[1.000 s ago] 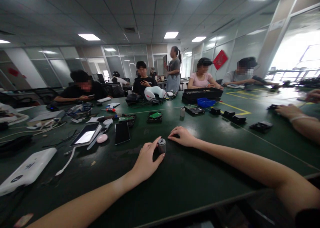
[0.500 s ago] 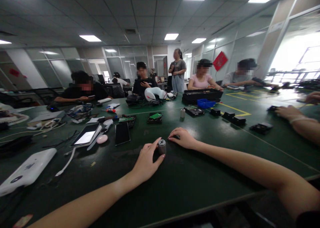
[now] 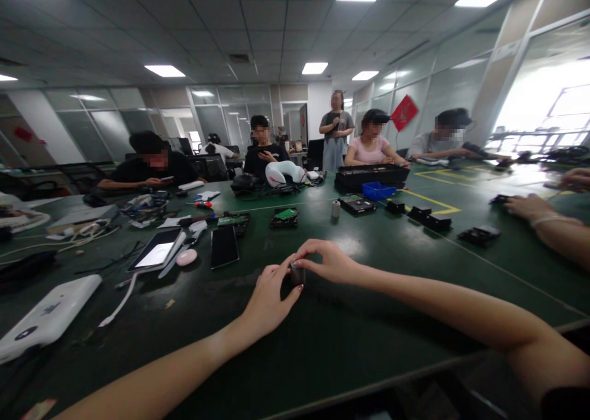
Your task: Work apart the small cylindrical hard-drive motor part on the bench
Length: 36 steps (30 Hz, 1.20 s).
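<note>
A small grey metal cylinder stands upright on the green table, near the middle of the view. My left hand grips its side, with the thumb at the front and the fingers behind. My right hand reaches over from the right, its thumb and fingers pinched at the top of the cylinder. Those fingertips hide most of the top, and whether they hold a small part there cannot be made out. Farther back stands a second, similar cylinder.
Beyond my hands lie a black phone, a drive with a green board, another drive and a blue tray. A white device lies at left. Another person's hands work at right.
My right hand has moved left, from the table onto the top of the cylinder, and its fingers have closed there. My left hand keeps its grip. The standing person has turned and shifted right.
</note>
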Each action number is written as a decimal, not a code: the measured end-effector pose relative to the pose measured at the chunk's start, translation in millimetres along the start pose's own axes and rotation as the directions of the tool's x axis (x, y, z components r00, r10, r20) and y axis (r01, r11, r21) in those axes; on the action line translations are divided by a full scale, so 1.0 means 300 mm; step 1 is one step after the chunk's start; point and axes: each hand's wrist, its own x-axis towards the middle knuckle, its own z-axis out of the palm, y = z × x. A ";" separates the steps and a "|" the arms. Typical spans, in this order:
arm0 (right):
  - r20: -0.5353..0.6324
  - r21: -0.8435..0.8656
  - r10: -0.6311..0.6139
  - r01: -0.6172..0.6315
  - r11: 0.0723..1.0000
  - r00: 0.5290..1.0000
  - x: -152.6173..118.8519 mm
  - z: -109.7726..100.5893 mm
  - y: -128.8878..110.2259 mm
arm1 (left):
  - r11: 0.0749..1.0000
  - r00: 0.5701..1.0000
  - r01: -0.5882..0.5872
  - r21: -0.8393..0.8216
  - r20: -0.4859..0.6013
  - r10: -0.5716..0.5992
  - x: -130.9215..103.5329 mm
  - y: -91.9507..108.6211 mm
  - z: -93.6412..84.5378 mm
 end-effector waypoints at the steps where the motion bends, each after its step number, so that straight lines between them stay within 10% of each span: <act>1: -0.011 -0.006 0.013 -0.013 1.000 1.000 0.001 -0.001 -0.001 | 1.000 1.000 0.004 0.000 0.001 -0.004 -0.001 0.000 0.000; 36: -0.044 -0.053 0.089 -0.091 0.994 0.995 0.002 0.013 0.001 | 1.000 1.000 -0.002 0.013 -0.009 0.002 0.003 0.018 -0.007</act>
